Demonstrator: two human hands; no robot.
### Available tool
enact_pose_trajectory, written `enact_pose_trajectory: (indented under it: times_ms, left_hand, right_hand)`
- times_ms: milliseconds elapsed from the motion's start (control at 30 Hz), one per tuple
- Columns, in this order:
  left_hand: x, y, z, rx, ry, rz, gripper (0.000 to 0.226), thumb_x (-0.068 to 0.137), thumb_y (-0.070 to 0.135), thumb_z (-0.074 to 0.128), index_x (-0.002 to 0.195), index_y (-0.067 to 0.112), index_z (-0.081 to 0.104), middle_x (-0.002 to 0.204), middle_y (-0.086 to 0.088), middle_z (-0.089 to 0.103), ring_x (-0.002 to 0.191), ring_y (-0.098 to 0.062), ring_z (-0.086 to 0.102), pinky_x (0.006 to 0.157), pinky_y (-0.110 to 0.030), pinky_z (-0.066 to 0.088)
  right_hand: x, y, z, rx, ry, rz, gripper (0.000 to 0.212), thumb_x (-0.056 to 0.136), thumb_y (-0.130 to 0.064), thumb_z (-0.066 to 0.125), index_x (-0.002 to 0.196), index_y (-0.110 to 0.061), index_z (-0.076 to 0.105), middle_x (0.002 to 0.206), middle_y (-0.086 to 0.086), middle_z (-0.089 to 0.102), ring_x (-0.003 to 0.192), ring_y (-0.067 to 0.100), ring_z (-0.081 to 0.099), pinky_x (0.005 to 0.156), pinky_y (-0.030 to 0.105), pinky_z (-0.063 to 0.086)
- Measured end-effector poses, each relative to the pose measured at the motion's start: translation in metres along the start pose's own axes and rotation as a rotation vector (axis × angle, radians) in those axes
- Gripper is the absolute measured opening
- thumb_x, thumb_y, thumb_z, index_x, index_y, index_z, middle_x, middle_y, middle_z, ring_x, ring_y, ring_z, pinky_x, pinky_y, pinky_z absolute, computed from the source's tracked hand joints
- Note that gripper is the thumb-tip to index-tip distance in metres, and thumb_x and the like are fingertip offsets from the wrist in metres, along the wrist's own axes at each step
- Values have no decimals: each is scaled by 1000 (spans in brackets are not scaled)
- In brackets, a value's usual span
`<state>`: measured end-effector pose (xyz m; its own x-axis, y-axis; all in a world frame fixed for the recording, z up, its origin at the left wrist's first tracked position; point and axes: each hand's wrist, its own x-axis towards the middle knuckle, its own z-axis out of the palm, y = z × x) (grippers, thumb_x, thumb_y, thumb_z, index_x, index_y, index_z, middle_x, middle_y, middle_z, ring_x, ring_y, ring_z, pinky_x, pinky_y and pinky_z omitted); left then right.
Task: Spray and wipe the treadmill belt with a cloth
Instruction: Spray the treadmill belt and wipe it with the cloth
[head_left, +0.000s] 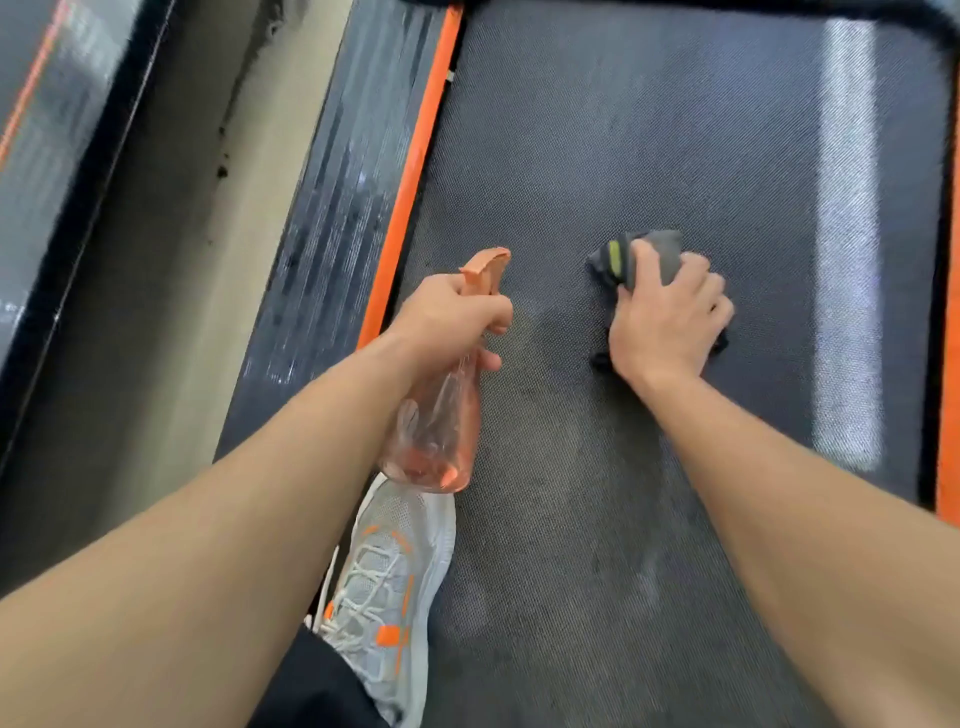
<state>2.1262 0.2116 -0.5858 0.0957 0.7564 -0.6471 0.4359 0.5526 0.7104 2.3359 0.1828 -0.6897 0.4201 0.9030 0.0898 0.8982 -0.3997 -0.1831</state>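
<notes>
— Right of centre on the treadmill belt (649, 130), what's under your right hand (670, 322)?
— My grey cloth (654, 254): soft, limp, so my fingers curl over it (palm pressing). My left hand (452, 317) grips the spray bottle (441, 431) at its neck; light, I'd judge.

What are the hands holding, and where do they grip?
The left hand grips the spray bottle by its neck; the right hand clutches the gray cloth from above.

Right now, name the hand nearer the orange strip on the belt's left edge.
Left. The left hand, gripping a clear orange spray bottle, hovers beside the orange strip; the right hand grips a grey cloth farther right.
</notes>
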Motion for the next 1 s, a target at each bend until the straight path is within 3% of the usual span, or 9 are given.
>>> enact_pose_trajectory:
  times_ms: [67,133,233,300,433,567,633,767,1000]
  left_hand:
    - [0,7,0,-6,4,15,31,64,19,71,94,8,68,90,-2,65,69,-26,69,75,-46,62]
    - [-2,14,0,2,-2,19,25,72,14,73,96,7,67,90,-6,63,61,-25,66,61,-31,57]
    - [-8,23,-5,53,-9,2,23,78,12,70,100,5,69,91,-6,64,47,-20,65,55,-25,50]
    - [-12,24,-7,56,-1,-4,11,83,8,68,94,7,67,89,-6,65,44,-18,64,50,-21,48]
    - [-21,17,-2,68,29,-6,7,84,5,68,88,10,65,81,-2,64,45,-17,63,45,-19,47]
    - [-37,5,2,16,32,11,21,73,16,73,92,10,67,89,-4,64,55,-19,67,72,-39,62]
    - [-50,2,0,-8,60,18,21,75,19,73,93,10,67,92,-6,64,56,-20,68,74,-39,60]
    - [-77,1,-14,7,113,14,6,85,9,70,84,10,64,88,-6,67,46,-19,64,53,-24,50]
    - [-87,-6,-12,-1,108,2,13,79,18,70,89,13,63,93,-6,66,47,-19,67,70,-31,52]
  right_hand:
    - [-68,-5,-4,5,-15,-268,43,91,-34,66,132,-33,54,125,16,53,104,37,51,89,49,38]
    - [-129,6,-12,41,-125,-617,48,89,-30,68,135,-33,55,123,13,53,104,36,53,90,49,39]
    - [-120,34,-23,105,-219,-910,55,86,-28,72,137,-33,54,122,12,53,104,36,54,89,49,43]
    - [-82,47,-18,98,-161,-728,58,83,-28,78,136,-32,56,121,16,53,101,39,54,86,51,45]
    - [-17,52,-20,98,-120,-62,49,91,-34,68,138,-33,52,132,20,46,114,45,46,98,58,40]
    - [-52,15,-23,124,-68,272,44,94,-32,62,136,-33,49,134,19,43,119,42,43,102,53,34]
    - [-87,-9,-20,111,-80,251,43,94,-28,61,134,-33,48,131,18,43,114,40,43,98,52,35]
    - [-111,-34,-15,116,-161,197,47,94,-24,59,136,-38,43,135,14,41,114,37,41,101,51,31]
    - [-104,-29,-11,131,-204,231,52,94,-28,62,139,-39,38,140,14,36,120,36,38,104,52,28]
